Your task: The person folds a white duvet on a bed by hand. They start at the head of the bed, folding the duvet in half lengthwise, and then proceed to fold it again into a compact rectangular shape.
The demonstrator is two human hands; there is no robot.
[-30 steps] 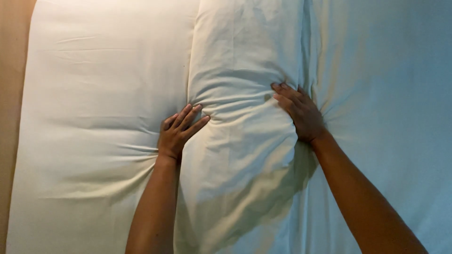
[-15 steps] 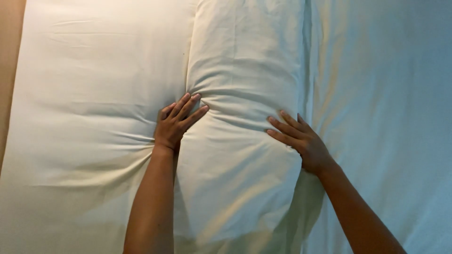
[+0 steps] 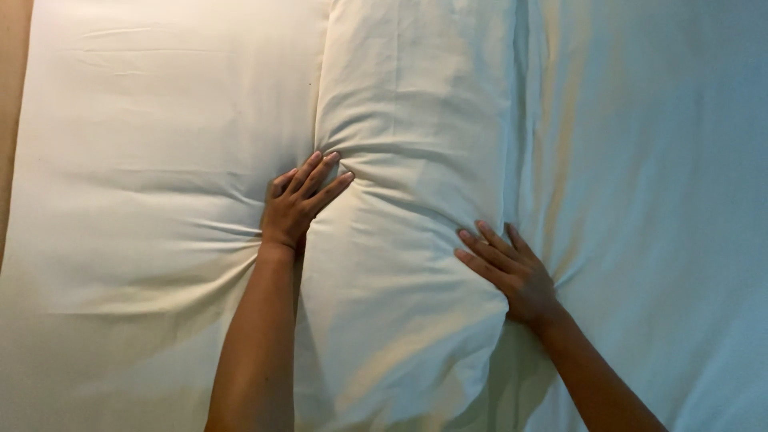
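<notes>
1. Here, at the far left of the view, a thin tan strip runs along the edge of the bedding; what it is cannot be told.
2. Next to it lies the left pillow, pale cream and wide, filling the left part of the view.
3. The left hand rests in the seam between the two pillows, palm down, fingers together and stretched out flat, gripping nothing. Its fingertips touch the left edge of the middle pillow.
4. The middle pillow lies between the two hands. Its long axis runs from near to far, straight away from the person. A pinched crease crosses it where the left hand presses in.
5. The right hand lies flat on the pillow's right edge, fingers slightly spread and pointing up and to the left, holding nothing. It sits nearer to the person than the left hand does.
6. To the right, the white bedsheet spreads out in cooler, bluish light, with soft wrinkles fanning from the right hand.
7. Both hands touch the pillow, one on each long side, so neither is clearly closer.
</notes>
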